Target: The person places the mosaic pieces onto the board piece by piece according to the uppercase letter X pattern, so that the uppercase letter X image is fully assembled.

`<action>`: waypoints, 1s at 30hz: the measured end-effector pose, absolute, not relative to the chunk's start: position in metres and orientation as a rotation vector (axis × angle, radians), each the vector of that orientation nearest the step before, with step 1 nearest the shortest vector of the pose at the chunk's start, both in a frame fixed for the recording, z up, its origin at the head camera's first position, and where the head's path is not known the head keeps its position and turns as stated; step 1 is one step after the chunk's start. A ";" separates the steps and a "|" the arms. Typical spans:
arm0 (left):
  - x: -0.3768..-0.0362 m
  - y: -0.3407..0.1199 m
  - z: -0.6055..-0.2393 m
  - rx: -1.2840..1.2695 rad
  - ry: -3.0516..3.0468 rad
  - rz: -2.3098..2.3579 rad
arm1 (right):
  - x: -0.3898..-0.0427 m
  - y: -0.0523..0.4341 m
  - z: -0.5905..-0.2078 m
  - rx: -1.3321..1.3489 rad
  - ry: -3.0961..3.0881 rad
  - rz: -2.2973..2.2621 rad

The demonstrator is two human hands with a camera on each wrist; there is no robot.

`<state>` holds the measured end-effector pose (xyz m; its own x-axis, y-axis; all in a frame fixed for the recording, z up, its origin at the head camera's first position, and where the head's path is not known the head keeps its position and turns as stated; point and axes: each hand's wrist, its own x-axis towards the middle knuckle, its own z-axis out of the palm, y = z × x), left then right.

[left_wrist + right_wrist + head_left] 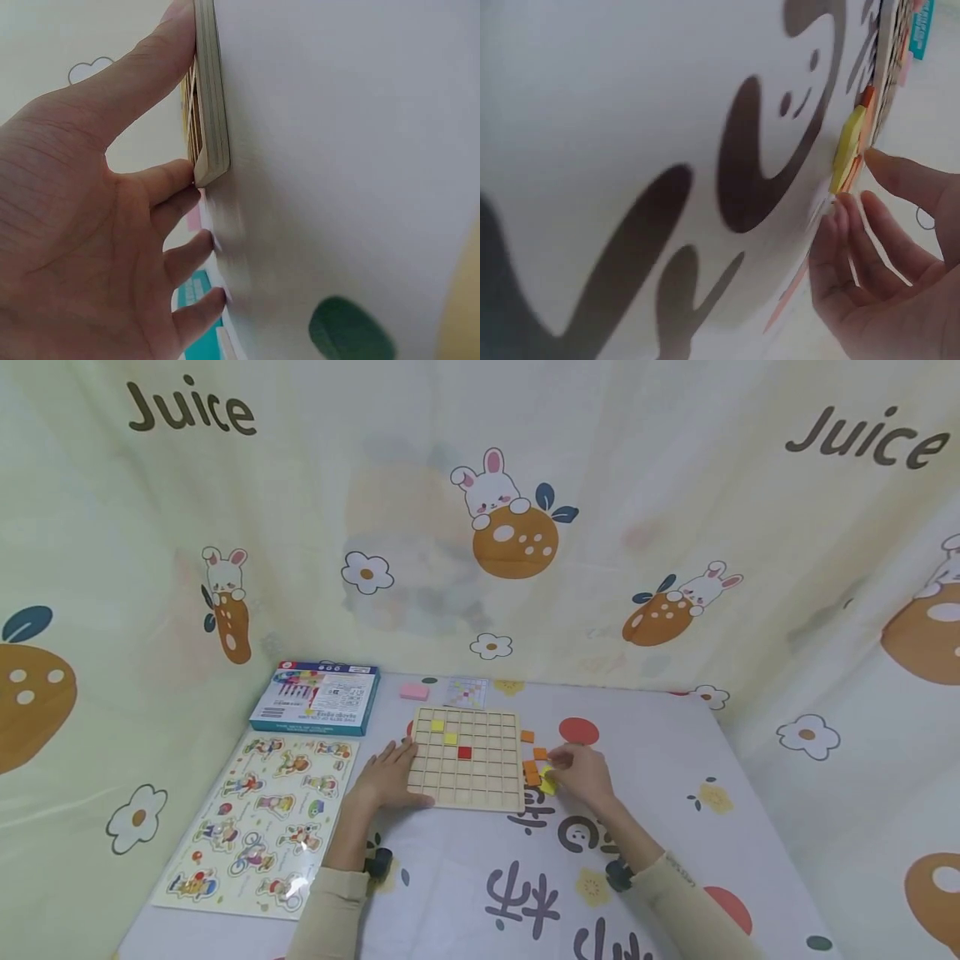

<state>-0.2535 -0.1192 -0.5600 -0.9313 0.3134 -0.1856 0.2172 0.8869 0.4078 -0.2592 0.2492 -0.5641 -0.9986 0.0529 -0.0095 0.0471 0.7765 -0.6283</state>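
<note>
A wooden grid board [480, 781] lies on the table with two yellow tiles [437, 726] and one red tile [465, 752] in its squares. My left hand [386, 777] rests against the board's left front corner, its thumb along the front edge and its fingers spread at the side. Right of the board lie several loose orange tiles [531, 768] and yellow tiles [549, 783]. Over these, my right hand [585, 774] reaches in with bent fingers. In the right wrist view, its thumb and fingertips stand apart beside a yellow tile [847, 150]; nothing shows between them.
A printed picture board [247, 827] lies to the left, with a blue-edged box [315, 700] behind it. Behind the grid board are a pink block [414, 692] and a small coloured pattern card [467, 692]. A printed curtain [420, 502] hangs around the table.
</note>
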 end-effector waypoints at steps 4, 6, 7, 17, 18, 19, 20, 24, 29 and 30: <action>-0.253 -0.122 -0.564 0.409 2.815 0.585 | -0.258 0.252 -0.568 -0.088 -2.986 1.008; -0.253 -0.123 -0.564 0.404 2.815 0.593 | -0.258 0.252 -0.569 -0.069 -2.980 1.016; -0.253 -0.123 -0.563 0.400 2.813 0.585 | -0.258 0.252 -0.570 -0.058 -2.970 1.023; -0.255 -0.120 -0.561 0.399 2.799 0.586 | -0.263 0.252 -0.566 -0.105 -2.909 1.075; -0.256 -0.120 -0.562 0.396 2.802 0.577 | -0.264 0.251 -0.564 -0.101 -2.895 1.084; -0.258 -0.121 -0.565 0.394 2.803 0.574 | -0.265 0.251 -0.564 -0.097 -2.884 1.089; -0.259 -0.121 -0.567 0.393 2.805 0.575 | -0.265 0.250 -0.563 -0.091 -2.870 1.108; -0.264 -0.123 -0.577 0.391 2.804 0.584 | -0.269 0.244 -0.560 -0.054 -2.830 1.211; -0.265 -0.124 -0.582 0.394 2.806 0.587 | -0.275 0.231 -0.561 0.002 -2.816 1.304; -0.265 -0.125 -0.581 0.395 2.805 0.588 | -0.276 0.228 -0.561 0.007 -2.818 1.315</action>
